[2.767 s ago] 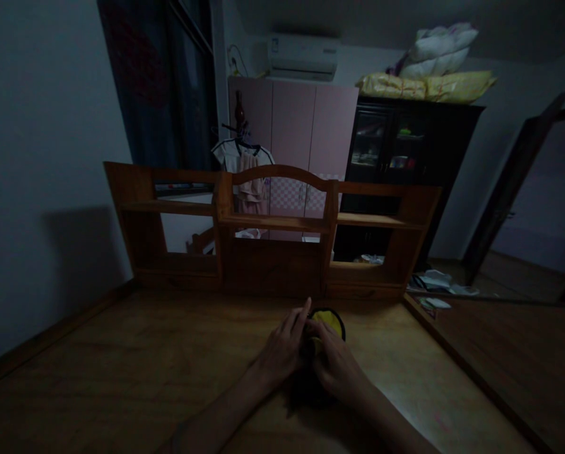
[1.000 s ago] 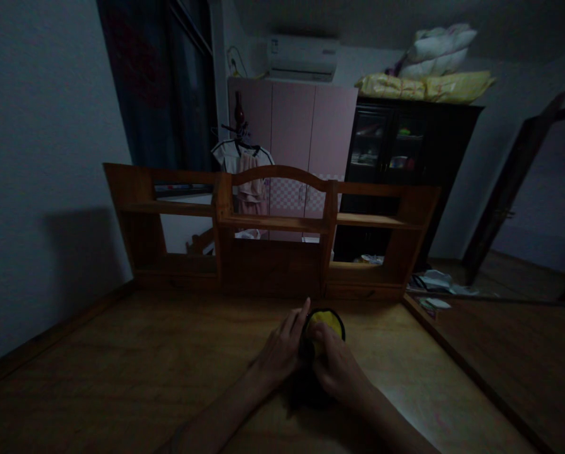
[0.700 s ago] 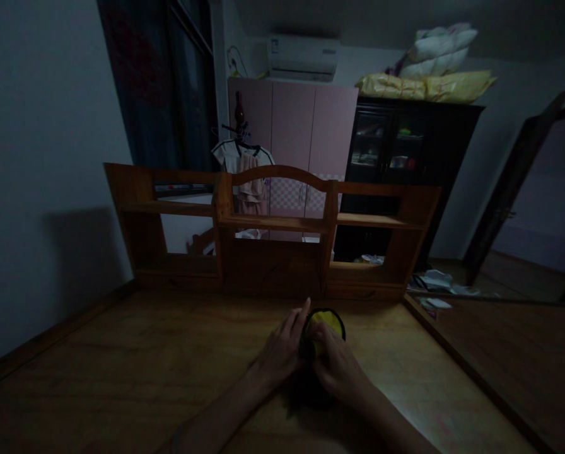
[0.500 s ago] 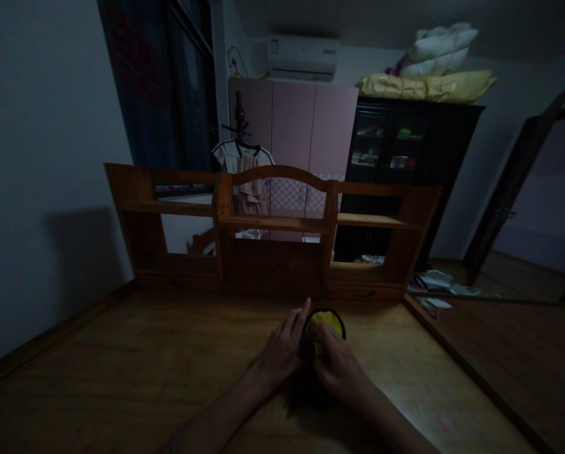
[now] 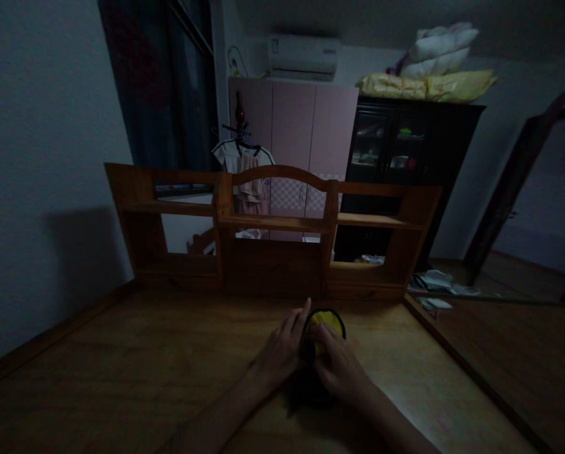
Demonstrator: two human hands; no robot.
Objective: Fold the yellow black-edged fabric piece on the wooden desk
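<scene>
A small round black container [image 5: 335, 318] with a yellow inside stands on the wooden desk [image 5: 135, 372], near its back middle. My left hand [image 5: 282, 350] lies against the container's left side, fingers curled round it and the index finger stretched up. My right hand [image 5: 337, 366] covers its near side with the fingers bent over the yellow part. Whatever the right fingertips press on is hidden in the dim light.
A low wooden shelf unit [image 5: 273, 230] runs along the back of the desk. Behind it are a pink wardrobe [image 5: 306, 132], a dark glass-door cabinet [image 5: 405, 157] with bedding [image 5: 429, 69] on top, hanging clothes [image 5: 244, 170] and an open door [image 5: 514, 183] at the right.
Almost nothing has moved. Since 2.8 s ago my right fingers have shifted slightly on the yellow part; both hands stay on the container.
</scene>
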